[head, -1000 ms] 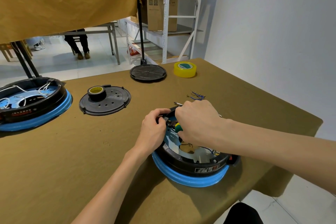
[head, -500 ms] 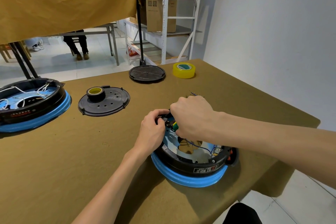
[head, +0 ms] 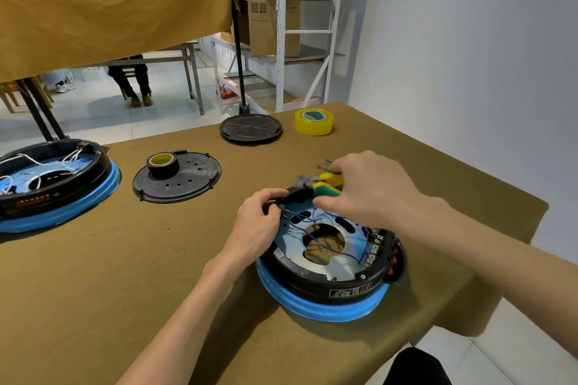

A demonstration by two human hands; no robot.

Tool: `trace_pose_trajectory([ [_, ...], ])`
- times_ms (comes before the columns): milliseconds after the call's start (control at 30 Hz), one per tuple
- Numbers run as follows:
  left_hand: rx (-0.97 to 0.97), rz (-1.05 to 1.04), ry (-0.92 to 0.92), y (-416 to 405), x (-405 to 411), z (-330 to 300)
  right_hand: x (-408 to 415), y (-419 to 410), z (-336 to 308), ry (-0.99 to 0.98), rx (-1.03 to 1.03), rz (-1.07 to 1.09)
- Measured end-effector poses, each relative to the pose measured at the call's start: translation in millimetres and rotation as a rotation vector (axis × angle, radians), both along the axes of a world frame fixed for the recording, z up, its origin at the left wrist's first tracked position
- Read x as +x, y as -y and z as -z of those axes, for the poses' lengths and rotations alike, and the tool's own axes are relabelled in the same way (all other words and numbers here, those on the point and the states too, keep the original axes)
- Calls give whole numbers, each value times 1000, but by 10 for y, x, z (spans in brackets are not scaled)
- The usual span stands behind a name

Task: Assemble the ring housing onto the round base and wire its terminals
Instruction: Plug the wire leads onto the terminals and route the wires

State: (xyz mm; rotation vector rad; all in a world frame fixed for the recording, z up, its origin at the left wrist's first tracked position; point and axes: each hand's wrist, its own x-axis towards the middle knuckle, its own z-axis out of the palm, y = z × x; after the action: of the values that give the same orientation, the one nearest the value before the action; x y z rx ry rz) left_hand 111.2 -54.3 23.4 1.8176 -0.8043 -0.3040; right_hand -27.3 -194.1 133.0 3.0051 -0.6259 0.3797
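Note:
A black ring housing point(head: 322, 281) sits on a blue round base point(head: 328, 306) near the table's front right. Thin blue wires point(head: 325, 247) cross its pale inner plate toward terminals point(head: 373, 247) on the right side. My left hand point(head: 256, 228) pinches a wire end at the housing's far left rim. My right hand point(head: 369, 191) grips pliers with yellow-green handles point(head: 328, 186) just above the far rim; the jaws are blurred.
A second housing on a blue base point(head: 56, 187) stands at the far left. A black perforated lid point(head: 181, 181) carries a roll of black tape point(head: 162, 162). Another black disc point(head: 250, 130) and a yellow tape roll point(head: 313, 121) lie at the back. The table edge drops off at right.
My right hand has lifted away from the housing toward the far right, taking the pliers with it and uncovering the blue wires inside. My left hand stays at the rim.

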Motion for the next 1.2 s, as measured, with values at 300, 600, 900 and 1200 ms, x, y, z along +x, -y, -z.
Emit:
trace_pose_trajectory([
  [300, 208, 52, 192, -16, 63, -88, -16, 966, 734, 182, 400, 448],
  [600, 220, 12, 235, -24, 53, -78, 92, 1466, 1160, 245, 514, 394],
  [900, 172, 60, 189, -51, 104, -61, 83, 1672, 1144, 149, 529, 369],
  [1200, 135, 29, 174, -25, 86, -8, -18, 1880, 1149, 274, 531, 379],
])
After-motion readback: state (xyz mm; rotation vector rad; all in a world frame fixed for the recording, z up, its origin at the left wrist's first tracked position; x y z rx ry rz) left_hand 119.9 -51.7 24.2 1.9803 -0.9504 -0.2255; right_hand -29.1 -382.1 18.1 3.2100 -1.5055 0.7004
